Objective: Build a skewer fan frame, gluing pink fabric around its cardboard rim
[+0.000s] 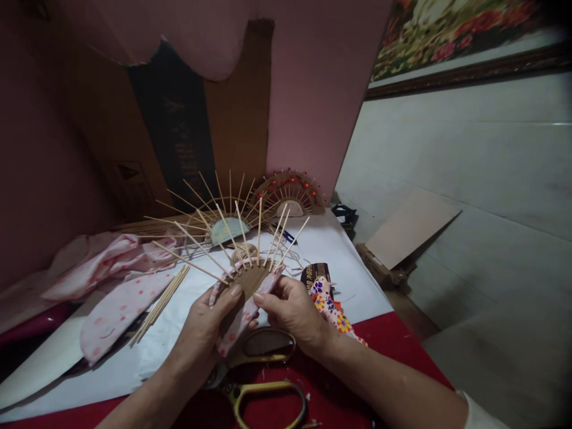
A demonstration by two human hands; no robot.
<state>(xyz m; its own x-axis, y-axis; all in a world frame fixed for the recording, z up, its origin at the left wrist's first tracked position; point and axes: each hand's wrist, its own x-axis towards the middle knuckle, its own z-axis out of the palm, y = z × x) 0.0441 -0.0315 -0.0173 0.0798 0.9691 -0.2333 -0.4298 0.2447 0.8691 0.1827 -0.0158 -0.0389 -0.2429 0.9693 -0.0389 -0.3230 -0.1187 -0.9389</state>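
Note:
My left hand (205,322) grips the left side of a brown cardboard half-disc (249,281), its thumb lying on the face. Pale pink spotted fabric (235,332) wraps its edges. Thin wooden sticks (260,229) fan out from the curved rim, bunched more closely at the right. With thumb and fingers, my right hand (295,307) pinches the fabric-covered edge at the right. Part of the lower edge is hidden by my fingers. Just below lie large scissors with yellow handles (270,387).
Behind stand a stick fan with a pale green centre (227,229) and a finished-looking fan with red flowers (292,182). To the left are loose sticks (159,305) and a spotted fabric piece (120,316). Flowered fabric (333,310) lies right. A cardboard box (236,119) stands behind.

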